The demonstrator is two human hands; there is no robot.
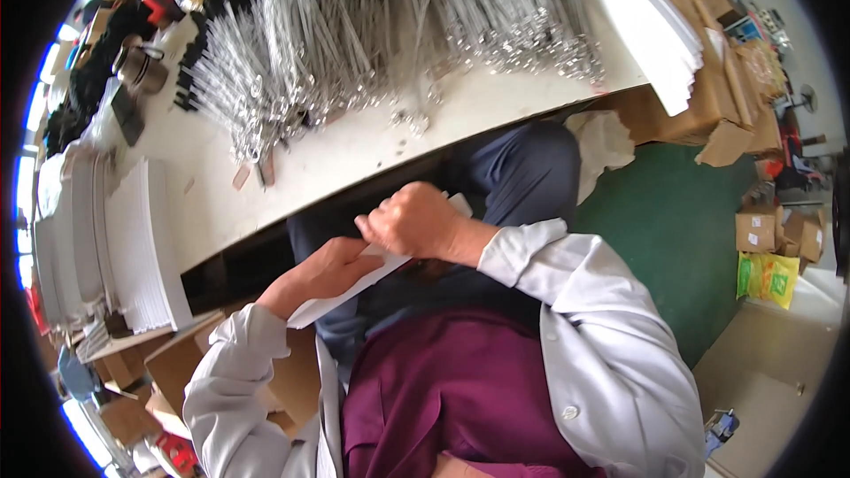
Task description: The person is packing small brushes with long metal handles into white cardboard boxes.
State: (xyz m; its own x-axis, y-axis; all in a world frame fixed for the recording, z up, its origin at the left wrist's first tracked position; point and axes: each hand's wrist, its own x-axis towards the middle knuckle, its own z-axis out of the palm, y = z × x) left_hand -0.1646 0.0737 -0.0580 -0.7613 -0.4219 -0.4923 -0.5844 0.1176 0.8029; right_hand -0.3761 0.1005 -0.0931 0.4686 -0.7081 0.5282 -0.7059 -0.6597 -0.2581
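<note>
Above my lap, both hands are closed on a long, narrow white card piece point(335, 303) that slants up to the right. My left hand point(326, 270) grips its lower-left part, thumb along the top. Further up, my right hand point(414, 219) is curled into a fist over it, and a short white end sticks out past the knuckles. Whether the piece is a flat strip or a folded box, I cannot make out. Just beyond the hands is the front edge of the white table point(301, 181).
Large bundles of thin silvery rods point(310, 44) with shiny metal ends cover the table's far side. White card stacks stand at left point(146, 239) and far right point(642, 18). A metal flask point(142, 69) sits far left. Cardboard boxes point(708, 97) lie right, beside the green floor point(660, 212).
</note>
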